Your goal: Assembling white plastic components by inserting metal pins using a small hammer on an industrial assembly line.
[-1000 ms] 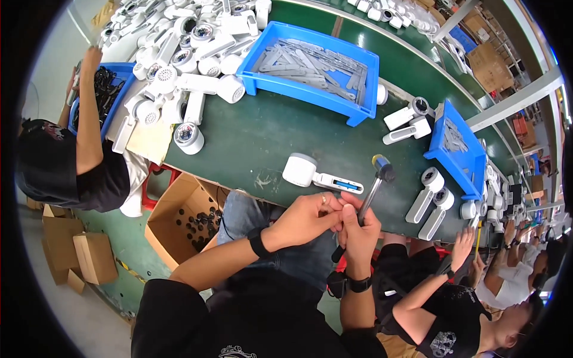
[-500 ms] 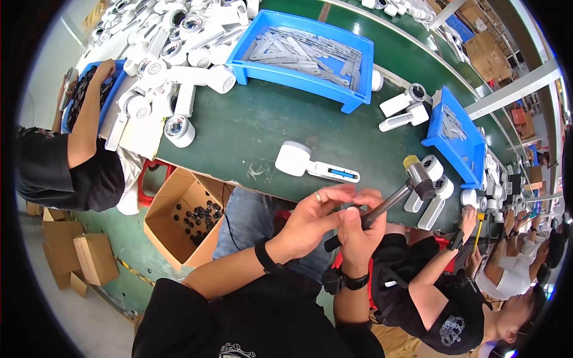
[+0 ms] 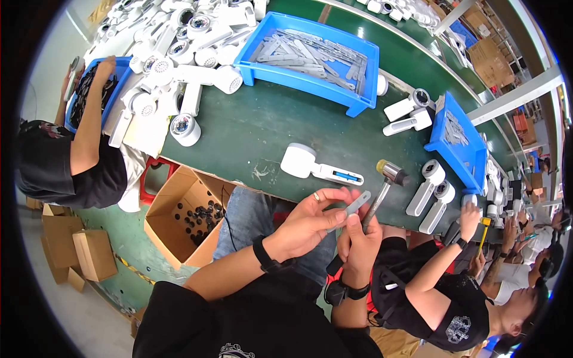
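Observation:
My left hand (image 3: 307,222) pinches a slim grey strip (image 3: 358,201), rounded at its upper end. My right hand (image 3: 360,246) is closed around a mallet (image 3: 375,206) with a metal shaft; its head has one yellow and one dark face and tilts up over the table's front. My right thumb is close to the strip; whether it touches I cannot tell. Just beyond my hands, a white shower-head-shaped part (image 3: 297,161) lies on the green table (image 3: 239,128). Its handle has a long slot showing blue inside.
A blue bin (image 3: 310,80) of grey strips stands at the back, a smaller one (image 3: 441,150) to the right. White parts (image 3: 185,128) pile up at left. An open carton (image 3: 164,230) of black discs stands below the table. Co-workers (image 3: 439,283) sit on both sides.
The grey strip now shows above my fingertips, tilted up to the right. The mallet has swung more upright, its head moving left. The white part remains on the table.

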Demonstrator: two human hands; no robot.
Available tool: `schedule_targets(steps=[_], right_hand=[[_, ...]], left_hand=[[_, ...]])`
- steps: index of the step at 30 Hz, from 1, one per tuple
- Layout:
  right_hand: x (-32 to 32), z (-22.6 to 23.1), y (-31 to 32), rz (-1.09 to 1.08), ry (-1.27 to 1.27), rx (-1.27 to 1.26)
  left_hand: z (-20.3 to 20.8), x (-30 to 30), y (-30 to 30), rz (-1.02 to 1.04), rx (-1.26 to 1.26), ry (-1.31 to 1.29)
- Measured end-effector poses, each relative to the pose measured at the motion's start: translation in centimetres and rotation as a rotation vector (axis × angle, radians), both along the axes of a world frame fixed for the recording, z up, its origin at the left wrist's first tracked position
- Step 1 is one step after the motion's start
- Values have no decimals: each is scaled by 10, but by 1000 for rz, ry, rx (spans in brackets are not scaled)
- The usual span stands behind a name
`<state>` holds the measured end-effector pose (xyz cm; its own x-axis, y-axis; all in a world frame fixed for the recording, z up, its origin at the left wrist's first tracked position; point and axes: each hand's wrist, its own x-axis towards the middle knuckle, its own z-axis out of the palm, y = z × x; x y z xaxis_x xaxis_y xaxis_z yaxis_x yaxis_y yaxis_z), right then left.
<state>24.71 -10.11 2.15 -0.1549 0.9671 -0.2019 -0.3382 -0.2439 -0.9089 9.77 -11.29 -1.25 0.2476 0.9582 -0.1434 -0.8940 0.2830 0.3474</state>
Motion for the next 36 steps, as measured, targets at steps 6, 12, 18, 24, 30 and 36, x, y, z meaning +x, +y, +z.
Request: schedule_targets(steps=[6, 12, 18, 24, 30, 36], right_hand=[[6, 3, -1, -9, 25, 17], [4, -12, -8, -48, -596, 370], [2, -18, -8, -26, -604, 474], [6, -2, 2, 8, -259, 128], [9, 4, 69, 72, -721, 213], [-4, -2, 97, 208, -779, 264]], left_hand=[[18, -5, -5, 175, 194, 610], [48, -23, -4, 333, 491, 1225], [50, -32, -4, 383, 505, 1230], [42, -54, 4, 317, 650, 1352], [16, -101, 64, 522, 906, 2079], [7, -110, 92, 390, 1015, 2001]])
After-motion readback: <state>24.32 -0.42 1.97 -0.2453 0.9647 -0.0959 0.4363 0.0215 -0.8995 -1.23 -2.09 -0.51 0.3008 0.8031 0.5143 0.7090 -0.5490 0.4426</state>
